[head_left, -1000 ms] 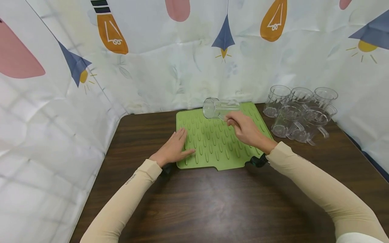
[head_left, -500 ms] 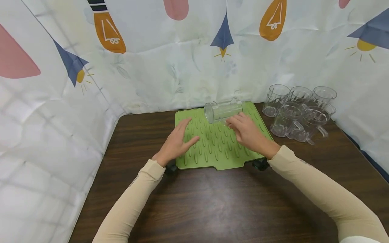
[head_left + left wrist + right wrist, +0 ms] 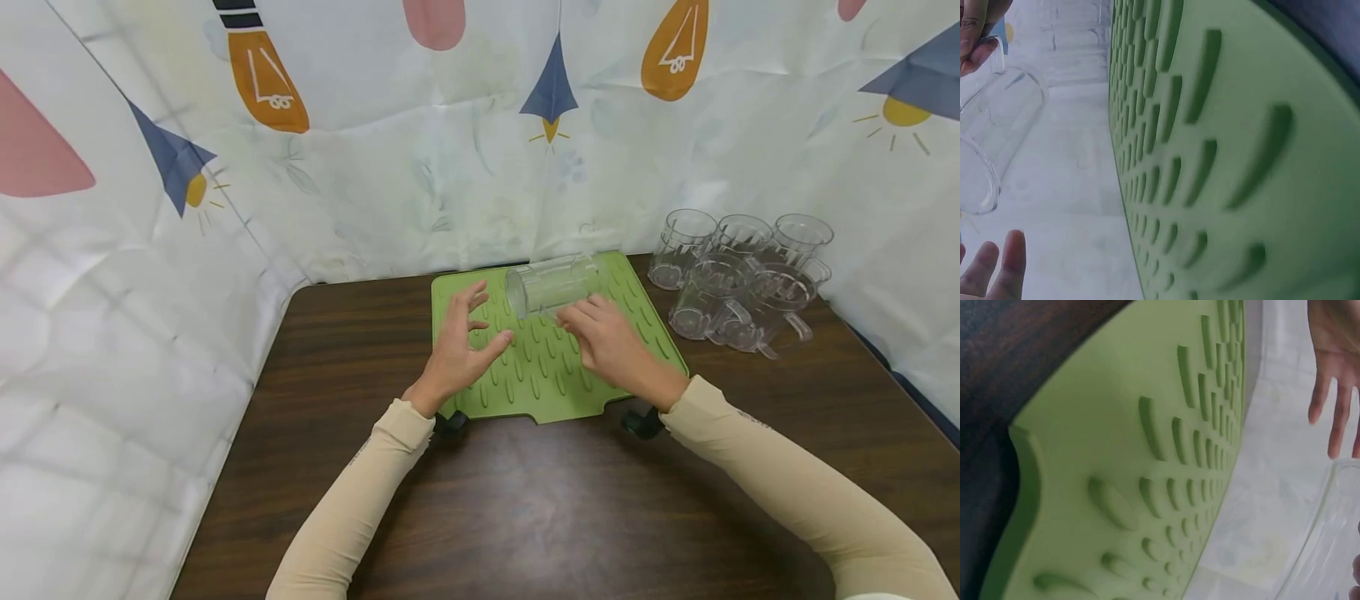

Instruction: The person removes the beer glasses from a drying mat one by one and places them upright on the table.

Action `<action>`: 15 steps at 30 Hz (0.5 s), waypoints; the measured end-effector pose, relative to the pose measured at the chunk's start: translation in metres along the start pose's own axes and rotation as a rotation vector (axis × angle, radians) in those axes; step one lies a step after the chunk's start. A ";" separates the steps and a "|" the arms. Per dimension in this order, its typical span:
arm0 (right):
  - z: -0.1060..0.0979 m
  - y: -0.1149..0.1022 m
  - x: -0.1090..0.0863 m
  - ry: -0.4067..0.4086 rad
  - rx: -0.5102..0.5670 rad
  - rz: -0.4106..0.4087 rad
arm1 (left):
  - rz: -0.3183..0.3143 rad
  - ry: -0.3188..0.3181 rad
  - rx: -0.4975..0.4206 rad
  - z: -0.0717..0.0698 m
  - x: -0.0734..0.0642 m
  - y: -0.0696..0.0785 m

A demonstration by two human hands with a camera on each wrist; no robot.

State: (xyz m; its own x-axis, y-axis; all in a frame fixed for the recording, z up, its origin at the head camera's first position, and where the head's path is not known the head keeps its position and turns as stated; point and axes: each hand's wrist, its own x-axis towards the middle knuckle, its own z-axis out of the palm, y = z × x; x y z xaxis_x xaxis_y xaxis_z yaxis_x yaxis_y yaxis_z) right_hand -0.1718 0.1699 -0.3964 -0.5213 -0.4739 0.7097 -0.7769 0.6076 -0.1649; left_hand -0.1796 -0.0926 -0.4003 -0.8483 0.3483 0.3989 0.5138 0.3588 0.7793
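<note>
A clear mug (image 3: 558,283) lies sideways in the air over the green ridged mat (image 3: 542,396), its mouth turned left. Curled fingers of my right hand (image 3: 611,346) grip its handle, which faces me and is mostly covered by them. In the left wrist view the mug (image 3: 1005,115) appears above the mat's surface, with the fingers closed on the handle. My left hand (image 3: 459,354) hovers over the mat's left part, fingers spread and thumb apart, a short gap from the mug's mouth. The right wrist view shows the left hand (image 3: 1338,369) near the mug (image 3: 1329,540).
Several clear handled mugs (image 3: 742,283) stand upright in a cluster right of the mat. The dark wooden table (image 3: 525,500) reaches toward me. A printed white curtain (image 3: 360,183) hangs right behind the table and along its left side.
My left hand has lifted off the mat's left edge and moved right toward the mug. The mug, still in my right hand, has shifted slightly toward me and turned a little.
</note>
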 end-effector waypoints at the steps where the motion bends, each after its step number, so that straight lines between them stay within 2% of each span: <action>1: 0.000 -0.001 -0.001 -0.002 -0.003 0.001 | 0.007 0.005 -0.013 0.002 0.000 0.000; 10: 0.001 -0.007 -0.007 -0.017 -0.009 0.010 | 0.059 0.016 -0.093 0.016 0.004 -0.001; 15: 0.001 -0.009 -0.008 -0.017 -0.019 0.008 | 0.082 0.018 -0.062 0.020 0.004 -0.002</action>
State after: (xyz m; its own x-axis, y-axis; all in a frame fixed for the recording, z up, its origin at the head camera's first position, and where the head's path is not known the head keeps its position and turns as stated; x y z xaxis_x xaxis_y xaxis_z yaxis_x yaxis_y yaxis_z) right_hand -0.1607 0.1675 -0.4008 -0.5335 -0.4794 0.6968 -0.7660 0.6232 -0.1577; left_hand -0.1814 -0.0747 -0.4097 -0.8060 0.3589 0.4708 0.5734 0.2756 0.7715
